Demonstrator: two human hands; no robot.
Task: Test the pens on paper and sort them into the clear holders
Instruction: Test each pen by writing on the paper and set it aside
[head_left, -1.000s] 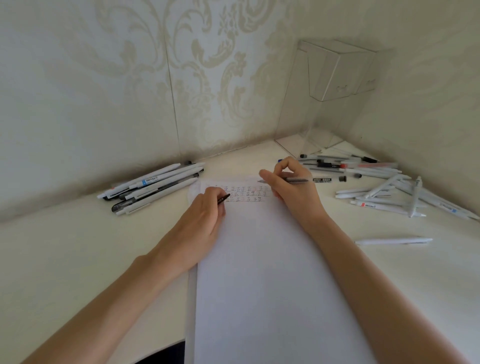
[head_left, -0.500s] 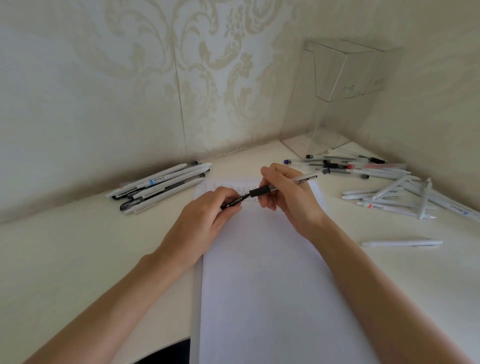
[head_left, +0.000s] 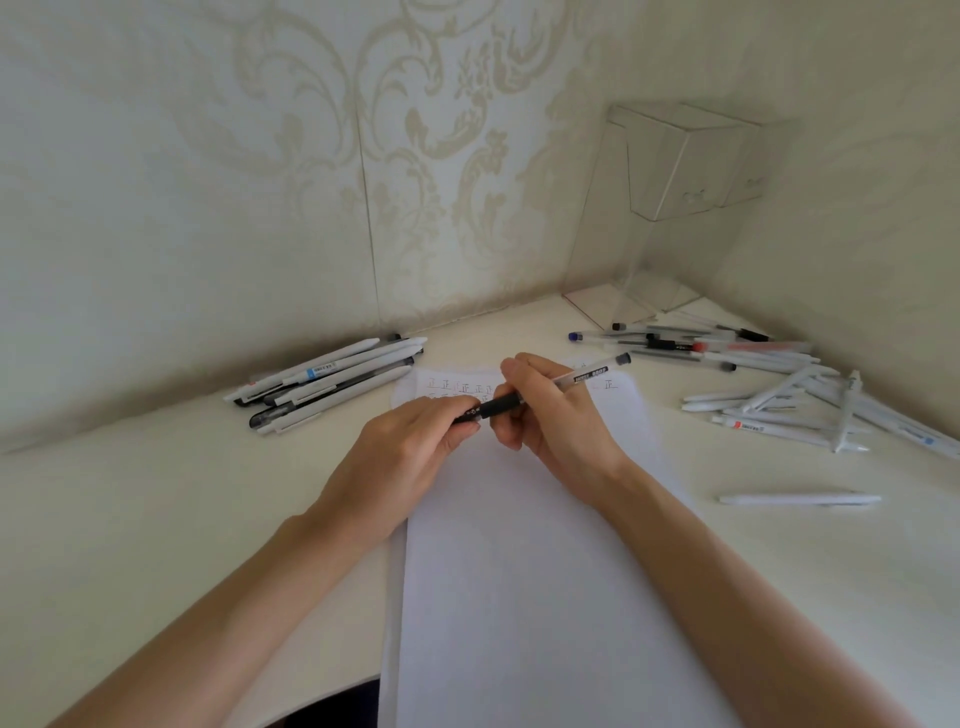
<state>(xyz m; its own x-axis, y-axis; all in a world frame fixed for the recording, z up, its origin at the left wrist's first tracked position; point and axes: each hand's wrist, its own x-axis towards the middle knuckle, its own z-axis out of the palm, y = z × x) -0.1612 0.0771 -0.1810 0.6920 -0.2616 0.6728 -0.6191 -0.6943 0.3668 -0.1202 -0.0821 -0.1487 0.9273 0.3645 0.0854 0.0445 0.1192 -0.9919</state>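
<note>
Pen (head_left: 589, 376) sits between both hands above the far end of the paper (head_left: 519, 571), just over the rows of small test marks (head_left: 447, 387). The left hand (head_left: 400, 457) pinches its dark end, which looks like the cap, and the right hand (head_left: 561, 415) curls round the clear barrel; neither hand is free. The pen's long axis runs from near-left to far-right, and its tail sticks out past the right hand, aimed roughly at the clear holder (head_left: 675, 171) in the far right corner of the worktop (head_left: 156, 519). I cannot tell whether the cap is seated or partly off. The holder lies far and right of the hands, well apart from them, so the right hand is the nearer one for a drop there. A loose scatter of pens (head_left: 779, 410) lies along the right edge between the hands and the holder, with a single white pen (head_left: 800, 500) nearer. A tidier bundle of pens (head_left: 332, 384) lies by the far left edge, nearer the left hand.
</note>
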